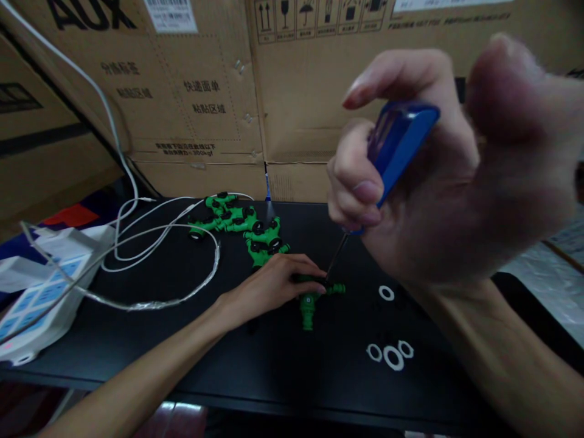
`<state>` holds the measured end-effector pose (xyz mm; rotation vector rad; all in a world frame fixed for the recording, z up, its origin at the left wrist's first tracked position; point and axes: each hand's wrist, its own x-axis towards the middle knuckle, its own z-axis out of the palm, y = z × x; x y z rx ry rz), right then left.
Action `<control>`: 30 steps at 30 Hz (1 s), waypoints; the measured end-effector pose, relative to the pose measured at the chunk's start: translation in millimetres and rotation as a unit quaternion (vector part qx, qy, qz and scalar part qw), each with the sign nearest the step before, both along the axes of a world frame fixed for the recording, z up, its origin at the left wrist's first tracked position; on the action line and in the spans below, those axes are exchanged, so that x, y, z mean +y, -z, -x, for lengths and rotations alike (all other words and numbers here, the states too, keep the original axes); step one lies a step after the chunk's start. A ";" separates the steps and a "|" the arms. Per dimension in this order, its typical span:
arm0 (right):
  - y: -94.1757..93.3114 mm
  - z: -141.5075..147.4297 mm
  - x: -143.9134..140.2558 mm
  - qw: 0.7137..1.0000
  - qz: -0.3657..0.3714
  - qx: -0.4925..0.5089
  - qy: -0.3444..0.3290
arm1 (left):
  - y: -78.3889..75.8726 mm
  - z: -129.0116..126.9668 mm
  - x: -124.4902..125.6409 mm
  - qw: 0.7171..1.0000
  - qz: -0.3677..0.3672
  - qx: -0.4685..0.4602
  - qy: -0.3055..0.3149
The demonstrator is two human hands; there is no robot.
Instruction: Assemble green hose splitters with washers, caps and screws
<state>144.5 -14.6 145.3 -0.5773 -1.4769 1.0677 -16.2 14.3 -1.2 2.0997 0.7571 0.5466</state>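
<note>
- Far left, I see a white box with blue panels [31, 304] on the edge of the black table [255, 365], and white cables [150, 243] looping from it across the tabletop.
- Behind the cables, near the cardboard boxes [205, 91], lies a heap of green fittings [241, 228], bunched together and touching one another. I judge these to be either the finished lot or the lot waiting; from here I cannot tell which.
- My left hand [274, 283] lies flat near the middle of the table, fingers pressed down on one green fitting [314, 298], pinning it to the surface. That fitting sits apart from the heap, just in front of it.
- My right hand [433, 176] is raised close to the camera, fist wrapped tight round the blue handle of a screwdriver [396, 146]. Its thin shaft runs down and left, and the tip meets the pinned fitting just beside my left fingertips.
- To the right of the fitting lie white rings [387, 353]: one alone, three clustered nearer the front edge. I take it that these loose rings are work left, though their part is unclear.
- My judgement: the work is midway, one piece in hand.
</note>
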 end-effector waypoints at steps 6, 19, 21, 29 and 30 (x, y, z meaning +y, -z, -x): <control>4.5 6.5 -3.7 0.997 -0.014 0.065 0.034 | -1.2 -0.3 -1.0 1.000 -0.005 -0.001 0.002; 9.3 3.2 1.2 0.998 -0.056 0.041 -0.008 | 1.8 -0.1 -1.4 1.000 -0.006 -0.003 -0.003; 12.3 7.0 -0.5 0.996 -0.053 0.064 -0.019 | 1.7 0.0 -1.4 1.000 -0.007 -0.004 0.000; 3.8 2.9 -1.1 0.997 -0.023 0.041 -0.061 | -2.0 -1.0 -2.5 1.000 -0.005 0.005 -0.003; -0.2 0.5 -1.4 0.997 -0.007 0.028 -0.066 | -2.1 -1.0 -2.4 1.000 -0.005 0.007 -0.002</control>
